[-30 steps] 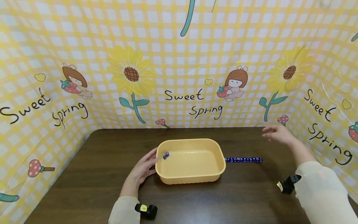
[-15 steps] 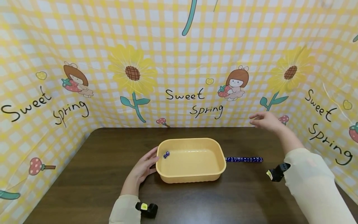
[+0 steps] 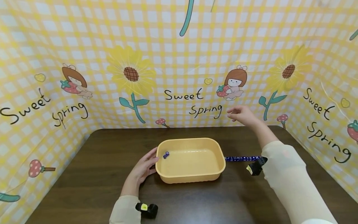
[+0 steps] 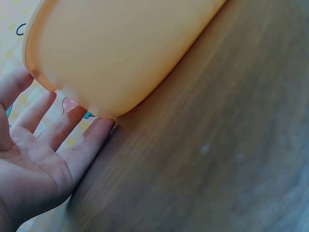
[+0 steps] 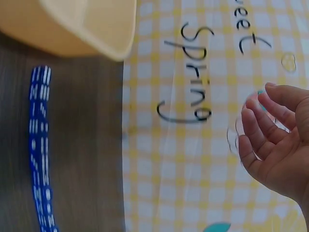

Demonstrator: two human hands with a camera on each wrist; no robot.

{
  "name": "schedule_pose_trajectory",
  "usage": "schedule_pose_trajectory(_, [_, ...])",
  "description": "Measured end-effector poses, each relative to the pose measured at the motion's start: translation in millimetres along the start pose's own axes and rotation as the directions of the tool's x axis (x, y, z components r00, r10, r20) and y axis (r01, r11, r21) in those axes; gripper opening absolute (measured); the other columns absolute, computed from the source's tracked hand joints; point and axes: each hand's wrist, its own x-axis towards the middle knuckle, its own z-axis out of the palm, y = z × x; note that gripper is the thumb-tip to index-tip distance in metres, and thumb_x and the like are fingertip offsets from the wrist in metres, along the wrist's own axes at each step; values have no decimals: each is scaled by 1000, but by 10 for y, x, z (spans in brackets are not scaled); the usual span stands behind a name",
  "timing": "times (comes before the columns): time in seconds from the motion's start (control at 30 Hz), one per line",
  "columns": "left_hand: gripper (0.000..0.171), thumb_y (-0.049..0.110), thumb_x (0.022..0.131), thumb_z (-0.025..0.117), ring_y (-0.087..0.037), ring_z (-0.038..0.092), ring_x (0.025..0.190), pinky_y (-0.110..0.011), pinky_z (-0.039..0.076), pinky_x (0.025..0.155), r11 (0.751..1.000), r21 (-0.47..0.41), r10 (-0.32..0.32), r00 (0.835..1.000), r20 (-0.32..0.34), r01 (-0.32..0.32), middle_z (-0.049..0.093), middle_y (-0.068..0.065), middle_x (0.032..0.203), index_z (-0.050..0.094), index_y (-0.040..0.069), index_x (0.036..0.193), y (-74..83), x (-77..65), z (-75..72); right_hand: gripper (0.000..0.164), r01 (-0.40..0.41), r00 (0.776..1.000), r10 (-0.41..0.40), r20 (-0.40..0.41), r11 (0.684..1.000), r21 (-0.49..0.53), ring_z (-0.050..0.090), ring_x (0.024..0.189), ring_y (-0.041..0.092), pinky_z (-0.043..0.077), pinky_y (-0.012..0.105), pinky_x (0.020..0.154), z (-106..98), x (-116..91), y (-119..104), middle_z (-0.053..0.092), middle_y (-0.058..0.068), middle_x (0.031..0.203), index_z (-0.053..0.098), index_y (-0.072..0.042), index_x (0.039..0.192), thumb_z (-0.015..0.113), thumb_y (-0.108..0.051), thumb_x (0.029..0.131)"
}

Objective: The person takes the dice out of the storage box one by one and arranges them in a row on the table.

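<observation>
A yellow plastic basin (image 3: 193, 179) stands on the dark wooden table. My left hand (image 3: 144, 166) is at its left end, and in the left wrist view its spread fingertips touch the basin's outer wall. A few blue dice (image 3: 166, 155) with white dots lie inside near the left end. My right hand (image 3: 241, 115) is raised over the back right of the table, above the basin's level. Its fingers bend loosely, with nothing visible between them in the right wrist view. Below, a long row of blue dice (image 3: 237, 159) runs rightward from the basin's right end, its far end overlapped by the wrist camera.
A checked yellow-and-white cloth (image 3: 179, 62) with printed flowers and lettering hangs behind and at both sides of the table (image 3: 84, 177). Black cameras are strapped to both wrists, the left camera (image 3: 149, 211) low in front of the basin.
My right hand has moved left and up, from beyond the dice row's right end to near the basin's back right. The left hand, basin and dice look unmoved.
</observation>
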Motion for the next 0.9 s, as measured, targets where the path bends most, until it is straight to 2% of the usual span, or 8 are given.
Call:
schedule_pose_trajectory(0.27, [54,9,85,51,-28,35,115,-45,37,80,1000,0,5,1000,13,-5,30,-10,136,30,16,135,23,-15,-22,23,37,999,-40,22,991,131,55,68,20,43,35,68,362,194,-184,58,18,88,57,5,103,55,-8,83])
schedule_pose_trajectory(0.53, [55,10,85,52,-28,35,115,-45,37,81,1000,-7,-2,1000,8,2,30,-11,135,31,16,135,32,-33,-31,23,42,998,-52,41,979,201,54,72,21,44,33,68,645,276,-312,56,17,96,58,4,102,55,-10,84])
schedule_pose_trajectory(0.7, [54,10,85,52,-28,36,114,-45,38,80,1000,-9,-4,1000,-1,4,31,-11,135,31,17,134,33,-31,-29,20,55,996,-72,58,967,248,54,72,21,44,31,65,834,312,-380,56,15,91,59,3,99,55,-10,84])
schedule_pose_trajectory(0.9, [53,9,85,53,-27,38,113,-44,39,78,1000,-10,-6,1000,-5,6,33,-10,134,33,17,134,27,-16,2,20,33,991,-71,117,952,304,53,77,34,43,30,64,1087,344,-450,58,14,85,57,6,99,55,-6,83])
